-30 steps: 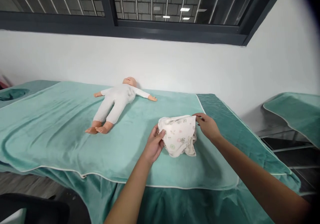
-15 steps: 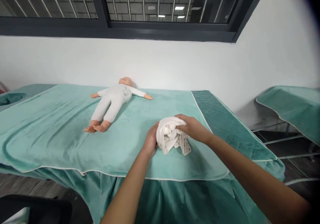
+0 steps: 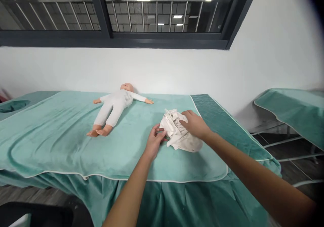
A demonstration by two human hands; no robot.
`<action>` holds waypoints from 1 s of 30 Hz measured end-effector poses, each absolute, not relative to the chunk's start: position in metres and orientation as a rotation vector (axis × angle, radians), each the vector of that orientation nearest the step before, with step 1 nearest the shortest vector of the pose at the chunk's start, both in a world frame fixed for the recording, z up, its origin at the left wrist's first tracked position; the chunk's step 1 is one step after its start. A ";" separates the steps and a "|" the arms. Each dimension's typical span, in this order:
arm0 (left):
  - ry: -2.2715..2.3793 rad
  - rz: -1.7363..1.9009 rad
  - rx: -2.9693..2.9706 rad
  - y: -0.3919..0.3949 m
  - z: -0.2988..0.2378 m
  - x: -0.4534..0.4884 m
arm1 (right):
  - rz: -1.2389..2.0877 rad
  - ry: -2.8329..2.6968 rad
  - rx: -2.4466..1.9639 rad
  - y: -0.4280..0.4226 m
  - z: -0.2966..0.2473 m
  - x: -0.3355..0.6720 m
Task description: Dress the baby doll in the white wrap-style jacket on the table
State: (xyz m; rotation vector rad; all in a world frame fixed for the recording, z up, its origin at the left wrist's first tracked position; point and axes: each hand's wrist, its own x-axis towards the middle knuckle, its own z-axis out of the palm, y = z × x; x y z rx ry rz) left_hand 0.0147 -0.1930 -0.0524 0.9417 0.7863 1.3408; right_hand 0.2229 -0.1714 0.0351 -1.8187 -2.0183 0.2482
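A crumpled white cloth garment [image 3: 177,131] is bunched between my hands over the right part of the green sheet [image 3: 141,166]. My left hand [image 3: 154,141] is at its left edge, with the thumb and fingers pinching the fabric. From the upper right, my right hand [image 3: 194,123] grips the bundle, its fingertips partly hidden in the folds. Farther back on the left, a baby doll [image 3: 113,107] in a white suit lies on its back, arms spread and feet towards me.
A dark-framed window [image 3: 162,39] with bars outside is above the white wall [image 3: 162,68]. Another green-covered bed [image 3: 298,109] stands at the right on a metal frame. At the bottom left is a black chair or stool [image 3: 50,215].
The bundle has loosened and spread out to the right, its folds opening. My right hand has moved slightly to the right. The camera has tilted up a little; the doll stays put.
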 end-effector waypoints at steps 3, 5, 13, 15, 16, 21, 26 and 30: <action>0.838 1.297 0.946 -0.191 -0.052 0.016 | -0.107 -2.182 -1.598 -0.188 0.022 0.207; 0.861 1.276 0.959 -0.191 -0.051 0.017 | -0.195 -2.242 -1.589 -0.195 0.017 0.200; 0.929 1.282 1.065 -0.193 -0.053 0.022 | -0.060 -2.419 -1.512 -0.200 0.015 0.189; 0.908 1.328 1.014 -0.195 -0.056 0.021 | -0.080 -2.393 -1.552 -0.199 0.016 0.190; 0.881 1.363 0.978 -0.195 -0.057 0.021 | -0.110 -2.374 -1.576 -0.199 0.017 0.191; 0.650 1.486 0.721 -0.199 -0.053 0.014 | -0.241 -2.210 -1.670 -0.191 0.021 0.223; 0.607 1.458 0.492 -0.198 -0.049 0.008 | -0.155 -1.631 -1.697 -0.187 0.026 0.268; 0.583 1.442 0.577 -0.198 -0.049 0.008 | -0.043 -1.860 -1.334 -0.203 0.018 0.247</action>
